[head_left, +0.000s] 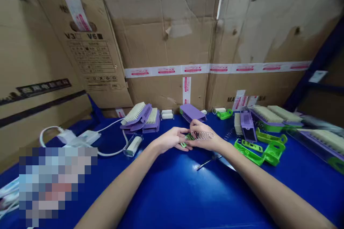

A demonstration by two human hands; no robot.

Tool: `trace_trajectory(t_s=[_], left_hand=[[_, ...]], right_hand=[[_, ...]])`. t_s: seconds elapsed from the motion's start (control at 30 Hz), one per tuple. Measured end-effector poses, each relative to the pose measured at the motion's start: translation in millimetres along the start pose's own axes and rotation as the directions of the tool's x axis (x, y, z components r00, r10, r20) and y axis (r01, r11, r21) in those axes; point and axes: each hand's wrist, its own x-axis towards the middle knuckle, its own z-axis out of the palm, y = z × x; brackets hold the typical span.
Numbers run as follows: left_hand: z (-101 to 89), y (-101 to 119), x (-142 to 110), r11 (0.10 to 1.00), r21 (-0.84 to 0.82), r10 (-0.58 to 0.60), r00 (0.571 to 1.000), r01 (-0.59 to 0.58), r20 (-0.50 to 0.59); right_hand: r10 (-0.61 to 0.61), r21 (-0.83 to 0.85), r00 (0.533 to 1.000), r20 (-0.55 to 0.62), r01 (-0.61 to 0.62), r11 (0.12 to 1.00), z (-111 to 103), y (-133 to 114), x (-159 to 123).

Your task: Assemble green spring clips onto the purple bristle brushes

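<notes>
Left hand [173, 139]: fingers partly curled, holding a small green piece [184, 144].
Right hand [202, 136]: fingers bent in, on the same piece; a curly wire [205, 135] is at this hand.
Green piece: between both hands, above the blue table [172, 193].

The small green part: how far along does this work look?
Looks done: bristle pads sit in purple holders, back left. In hand: the left hand and right hand meet at the small green part, a coiled spring beside it. Probably left: loose green pieces at right. Whether the green part is finished, I cannot tell.
</notes>
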Motion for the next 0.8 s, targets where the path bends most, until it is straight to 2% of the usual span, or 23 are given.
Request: trace_trajectory(t_s=[0.17, 0.37, 0.63, 0.8], left_hand=[[-4.0, 0.6, -2.0, 0.999, -0.05, 0.001, 0.996, 0.003, 0.084], [-7.2, -1.0, -1.0, 0.999, -0.051, -0.01, 0.995, 0.016, 0.103], [-8.2, -1.5, -0.9, 1.0, -0.004, -0.015, 0.996, 0.016, 0.087], [-3.5, 0.9, -1.2, 0.999, 0.036, -0.03, 0.998, 0.028, 0.059]], right_hand=[[0.052, 0.01, 0.999, 0.015, -0.052, 0.999, -3.4, -8.1, 2.0], [0.104, 0.033, 0.994, 0.035, -0.105, 0.994, -5.6, -9.1, 2.9], [0.047, -0.186, 0.995, 0.085, -0.03, 0.982, -14.2, -17.1, 2.5], [0.095, -0.283, 0.985, 0.141, -0.052, 0.958, -16.3, -23.6, 2.9]])
